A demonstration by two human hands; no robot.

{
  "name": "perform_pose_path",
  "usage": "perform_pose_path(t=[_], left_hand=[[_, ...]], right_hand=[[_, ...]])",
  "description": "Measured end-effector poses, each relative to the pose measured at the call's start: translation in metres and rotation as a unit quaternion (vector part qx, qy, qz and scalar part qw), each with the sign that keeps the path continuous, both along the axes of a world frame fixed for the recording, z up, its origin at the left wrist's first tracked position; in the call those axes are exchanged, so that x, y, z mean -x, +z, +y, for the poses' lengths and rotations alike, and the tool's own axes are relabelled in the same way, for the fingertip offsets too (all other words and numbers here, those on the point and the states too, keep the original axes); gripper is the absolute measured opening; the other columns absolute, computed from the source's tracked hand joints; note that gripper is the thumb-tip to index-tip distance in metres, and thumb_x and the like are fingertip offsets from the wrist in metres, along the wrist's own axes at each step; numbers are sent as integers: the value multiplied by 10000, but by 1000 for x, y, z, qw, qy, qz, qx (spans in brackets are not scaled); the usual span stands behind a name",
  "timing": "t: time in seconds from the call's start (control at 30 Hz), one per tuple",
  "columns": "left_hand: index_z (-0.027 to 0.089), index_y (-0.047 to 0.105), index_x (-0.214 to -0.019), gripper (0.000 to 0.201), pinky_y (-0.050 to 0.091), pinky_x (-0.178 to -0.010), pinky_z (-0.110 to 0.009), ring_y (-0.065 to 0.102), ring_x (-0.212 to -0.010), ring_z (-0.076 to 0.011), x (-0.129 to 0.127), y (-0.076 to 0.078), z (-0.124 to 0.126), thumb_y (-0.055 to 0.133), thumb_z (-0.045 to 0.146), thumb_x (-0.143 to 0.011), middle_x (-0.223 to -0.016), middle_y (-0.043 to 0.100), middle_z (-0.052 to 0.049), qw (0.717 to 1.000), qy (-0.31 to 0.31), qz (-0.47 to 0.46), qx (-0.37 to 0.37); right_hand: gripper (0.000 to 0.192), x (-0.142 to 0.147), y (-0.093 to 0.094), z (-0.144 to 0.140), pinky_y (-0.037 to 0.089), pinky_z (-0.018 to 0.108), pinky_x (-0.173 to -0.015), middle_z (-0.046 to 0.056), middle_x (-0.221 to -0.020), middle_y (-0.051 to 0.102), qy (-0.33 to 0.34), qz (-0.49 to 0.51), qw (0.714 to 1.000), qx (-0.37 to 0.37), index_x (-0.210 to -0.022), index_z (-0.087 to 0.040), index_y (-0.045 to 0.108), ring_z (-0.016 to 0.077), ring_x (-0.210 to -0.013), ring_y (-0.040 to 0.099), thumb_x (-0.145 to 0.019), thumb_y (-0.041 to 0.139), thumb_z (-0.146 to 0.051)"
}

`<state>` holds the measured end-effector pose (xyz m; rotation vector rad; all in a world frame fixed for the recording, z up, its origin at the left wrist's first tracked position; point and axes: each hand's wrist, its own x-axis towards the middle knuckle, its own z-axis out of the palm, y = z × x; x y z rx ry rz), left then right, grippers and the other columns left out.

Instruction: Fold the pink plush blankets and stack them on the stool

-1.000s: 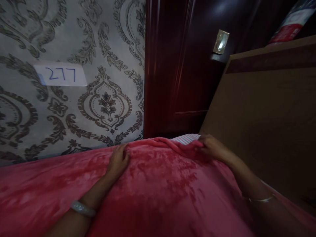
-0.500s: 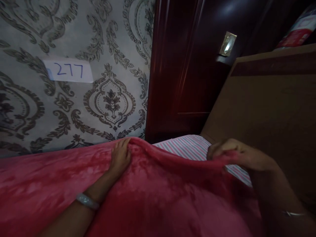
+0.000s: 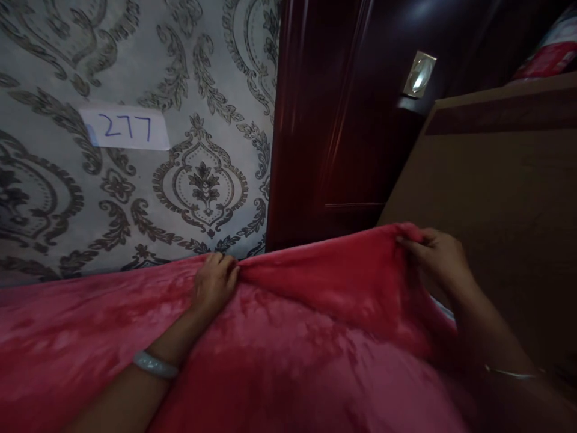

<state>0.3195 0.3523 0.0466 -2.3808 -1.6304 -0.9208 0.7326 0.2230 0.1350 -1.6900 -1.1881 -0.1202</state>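
A plush red blanket point(image 3: 288, 355) covers the bed across the lower half of the view. My left hand point(image 3: 214, 282) grips its far edge near the wall, a pale bangle on that wrist. My right hand point(image 3: 437, 255) pinches the blanket's corner and holds it lifted off the bed beside the brown headboard point(image 3: 505, 204). The raised stretch of blanket between my hands hides the striped sheet underneath.
Patterned grey wallpaper point(image 3: 135, 150) carries a white label reading 277 point(image 3: 126, 128). A dark red wooden door or cabinet point(image 3: 333, 120) stands in the corner with a wall switch point(image 3: 419, 73). A red and white package point(image 3: 547, 54) lies on top of the headboard.
My right hand has lifted the blanket's corner up and toward the headboard, covering the striped sheet that showed half a second ago. The left hand has stayed on the edge.
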Motion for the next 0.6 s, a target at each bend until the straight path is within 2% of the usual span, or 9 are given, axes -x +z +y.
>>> perform_pose_path(t=[0.1,0.17,0.23,0.33,0.43,0.5,0.6], left_hand=[[222,652,-1013,258,457,-674,-311,650,-748,-214,-1,-8,4,441,339,-921,-819,709,-32,996,-10,-72,53],[218,628,-1013,234,451,-651,-291,657,-714,-196,-2,-12,4,439,315,-915,-803,713,-21,992,-22,-106,58],[217,616,-980,205,457,-662,-295,655,-720,-195,-3,-12,3,438,295,-914,-800,703,-23,993,-32,-103,50],[220,607,-816,137,475,-754,-343,636,-839,-231,-3,-7,0,485,258,-867,-867,672,-65,999,-41,-31,8],[221,550,-653,104,472,-818,-357,604,-939,-244,-2,-3,-2,542,159,-737,-979,654,-86,990,-130,44,16],[222,560,-670,87,472,-795,-347,597,-877,-227,-1,-2,-3,541,147,-709,-905,650,-63,979,-182,64,59],[208,641,-867,153,469,-795,-357,592,-869,-235,2,-1,-4,549,214,-745,-888,640,-58,980,-179,67,61]], right_hand=[[206,-7,-4,3,443,367,-651,51,-726,536,-94,-90,992,2,-723,-232,660,221,-691,522,-763,671,-433],[202,-6,-4,2,450,372,-675,50,-744,525,-110,-77,991,-29,-715,-232,650,222,-712,521,-747,668,-430],[205,-3,-2,1,448,341,-628,38,-720,539,-66,2,996,-56,-697,-238,632,200,-675,517,-701,683,-436],[234,8,4,-5,410,285,-506,10,-643,575,77,170,981,-45,-718,-243,641,156,-554,492,-591,728,-419],[275,20,11,-15,408,275,-464,16,-726,663,183,230,955,-27,-783,-261,682,143,-521,498,-533,760,-345],[254,23,13,-21,402,278,-445,15,-725,670,220,242,945,-20,-770,-272,693,148,-516,502,-532,770,-319],[242,17,12,-21,387,277,-432,-12,-601,594,241,259,935,-13,-762,-270,705,141,-479,467,-539,770,-339]])
